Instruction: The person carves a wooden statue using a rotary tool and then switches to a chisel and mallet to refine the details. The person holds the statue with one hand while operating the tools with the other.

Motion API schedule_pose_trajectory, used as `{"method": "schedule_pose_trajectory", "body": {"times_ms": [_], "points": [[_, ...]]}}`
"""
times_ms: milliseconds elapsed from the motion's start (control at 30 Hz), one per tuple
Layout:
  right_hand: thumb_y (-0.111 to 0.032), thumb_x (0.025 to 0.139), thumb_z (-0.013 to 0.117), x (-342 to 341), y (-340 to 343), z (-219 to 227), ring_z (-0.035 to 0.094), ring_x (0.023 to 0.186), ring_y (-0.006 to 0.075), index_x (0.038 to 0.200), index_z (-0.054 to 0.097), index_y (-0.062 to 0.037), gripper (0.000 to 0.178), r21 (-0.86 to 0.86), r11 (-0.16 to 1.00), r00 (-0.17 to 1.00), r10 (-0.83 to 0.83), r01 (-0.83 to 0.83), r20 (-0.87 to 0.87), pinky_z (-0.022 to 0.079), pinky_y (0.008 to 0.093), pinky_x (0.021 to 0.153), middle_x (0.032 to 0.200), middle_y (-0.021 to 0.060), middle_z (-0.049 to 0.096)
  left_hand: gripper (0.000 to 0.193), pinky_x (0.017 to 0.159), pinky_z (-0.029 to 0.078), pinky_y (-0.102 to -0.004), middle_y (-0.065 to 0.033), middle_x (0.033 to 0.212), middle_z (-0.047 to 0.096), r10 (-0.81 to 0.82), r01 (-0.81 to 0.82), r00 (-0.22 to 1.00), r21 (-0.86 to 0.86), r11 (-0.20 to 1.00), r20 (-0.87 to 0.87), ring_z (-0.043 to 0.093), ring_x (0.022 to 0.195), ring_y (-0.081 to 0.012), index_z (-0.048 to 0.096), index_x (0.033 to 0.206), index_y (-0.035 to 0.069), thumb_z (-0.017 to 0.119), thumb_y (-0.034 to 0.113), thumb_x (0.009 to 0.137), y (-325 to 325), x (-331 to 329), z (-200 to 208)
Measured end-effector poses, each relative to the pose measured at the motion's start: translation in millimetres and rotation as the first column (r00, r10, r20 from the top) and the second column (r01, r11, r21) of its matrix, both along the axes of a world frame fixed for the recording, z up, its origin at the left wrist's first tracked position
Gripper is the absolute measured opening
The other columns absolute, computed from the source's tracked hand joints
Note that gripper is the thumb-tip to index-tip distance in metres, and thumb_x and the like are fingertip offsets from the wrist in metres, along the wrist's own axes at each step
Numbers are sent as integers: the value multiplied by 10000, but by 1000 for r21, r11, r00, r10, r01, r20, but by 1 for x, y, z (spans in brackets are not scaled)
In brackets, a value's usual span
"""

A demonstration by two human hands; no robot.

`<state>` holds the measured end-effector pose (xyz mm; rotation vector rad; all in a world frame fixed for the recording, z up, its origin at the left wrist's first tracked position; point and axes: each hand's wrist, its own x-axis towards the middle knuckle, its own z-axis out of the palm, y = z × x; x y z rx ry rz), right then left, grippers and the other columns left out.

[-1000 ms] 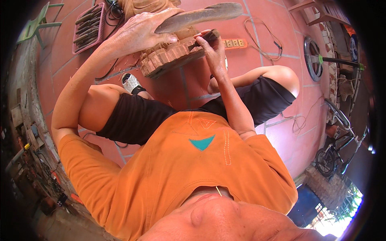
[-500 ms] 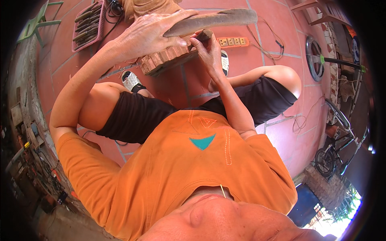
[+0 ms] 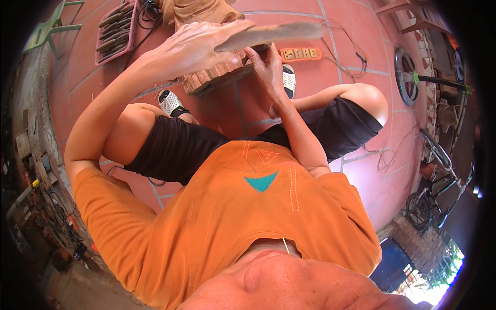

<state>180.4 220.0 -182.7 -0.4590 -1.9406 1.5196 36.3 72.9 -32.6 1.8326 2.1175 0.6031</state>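
My left hand (image 3: 194, 49) is closed around one end of a long, smooth wooden mallet (image 3: 279, 34), club-like in shape, which extends to the right and is blurred. Just beneath it, my right hand (image 3: 267, 67) grips a short dark chisel handle (image 3: 264, 47); its blade is hidden. The mallet covers part of that handle, and I cannot tell whether the two touch. Both hands are over a carved wooden block (image 3: 206, 80) with a grooved edge, standing on the floor between my feet. More of the pale carved wood (image 3: 194, 11) rises behind my left hand.
A pink basket (image 3: 97, 51) of several wooden-handled tools stands at the far left, beside a green chair (image 3: 44, 31). An orange power strip (image 3: 300, 54) lies right of the block, with a cable (image 3: 351, 46) on the tiles. Farther right are a wheel (image 3: 405, 77) and a bicycle (image 3: 421, 209).
The mallet has dropped slightly at its right end and is now blurred, covering more of the chisel handle. The carved block and my right hand are almost where they were.
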Motion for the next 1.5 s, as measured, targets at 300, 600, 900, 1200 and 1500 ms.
{"method": "schedule_pose_trajectory", "body": {"times_ms": [300, 600, 900, 1200, 1500], "points": [[-122, 983, 681, 5, 22, -2, 694, 997, 196, 1131, 574, -14, 212, -528, 846, 997, -74, 79, 30, 569, 332, 792, 982, 64, 670, 842, 976, 515, -476, -227, 1273, 669, 25, -22, 995, 31, 999, -97, 660, 1134, -398, 405, 1562, 200, 786, 287, 816, -11, -13, -1], [-108, 1009, 663, -6, 13, -13, 687, 1010, 180, 1150, 564, -22, 193, -298, 955, 1000, -15, 11, -11, 545, 315, 905, 1047, 77, 658, 781, 959, 518, -486, -220, 1227, 684, 65, -60, 997, 110, 992, -50, 663, 1095, -419, 420, 1549, 179, 758, 349, 866, -6, -9, 4], [-89, 975, 693, -5, 4, 4, 631, 847, 116, 1154, 572, -1, 234, -178, 983, 999, -35, 38, 19, 525, 278, 736, 977, 46, 675, 793, 962, 510, -491, -245, 1246, 669, 60, -63, 998, -208, 976, -21, 669, 1094, -412, 424, 1547, 150, 759, 358, 859, 2, -9, 9], [-107, 974, 698, -8, 4, -4, 637, 878, 111, 1146, 585, 6, 235, -153, 988, 1000, -24, 21, -18, 527, 280, 748, 968, 63, 690, 722, 896, 509, -515, -252, 1150, 686, 32, -33, 999, 42, 999, 24, 669, 1041, -427, 457, 1511, 147, 736, 375, 886, 9, -6, -4], [-153, 1013, 663, -5, 12, 4, 710, 992, 189, 1151, 556, -14, 223, -440, 895, 997, -64, 76, 43, 552, 314, 884, 1046, 89, 685, 768, 920, 515, -485, -243, 1187, 693, 79, -86, 994, -90, 992, -73, 670, 1083, -415, 429, 1534, 148, 741, 401, 880, 0, -18, 3]]}}
